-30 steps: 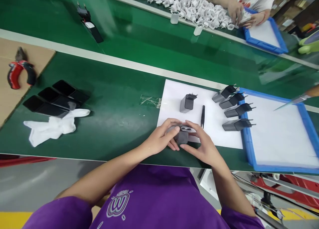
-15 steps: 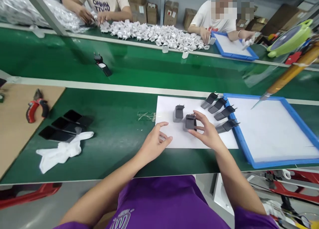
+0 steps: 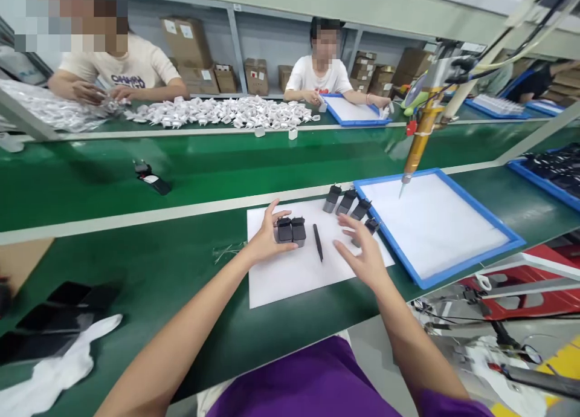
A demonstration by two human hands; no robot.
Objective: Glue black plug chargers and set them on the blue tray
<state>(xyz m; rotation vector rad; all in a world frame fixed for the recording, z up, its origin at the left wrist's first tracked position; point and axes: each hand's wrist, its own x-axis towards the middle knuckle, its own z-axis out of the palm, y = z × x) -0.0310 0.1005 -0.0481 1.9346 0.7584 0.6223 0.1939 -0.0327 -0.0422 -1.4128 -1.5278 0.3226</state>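
Note:
Two black plug chargers [image 3: 298,232] stand upright side by side on a white sheet [image 3: 281,284]. My left hand [image 3: 263,239] is around them, its thumb along the near side and its fingers at the left and behind. My right hand [image 3: 363,254] is open with its fingers spread, beside a row of several more black chargers [image 3: 346,202]; it covers part of the nearest one. Between my hands a slim black pen-like tool [image 3: 318,243] lies on the sheet.
A blue-rimmed tray [image 3: 399,257] lies to the right, under a hanging amber dispenser [image 3: 419,140]. Dark rectangular pieces [image 3: 54,317] and a white glove [image 3: 67,362] lie at left. Another charger [image 3: 152,179] lies beyond. Two people work across, by piled white plugs [image 3: 244,111].
The view has swung right. My right hand has let go of a charger, which now stands against the other one. My left hand has come to the pair, and the pen-like tool now shows.

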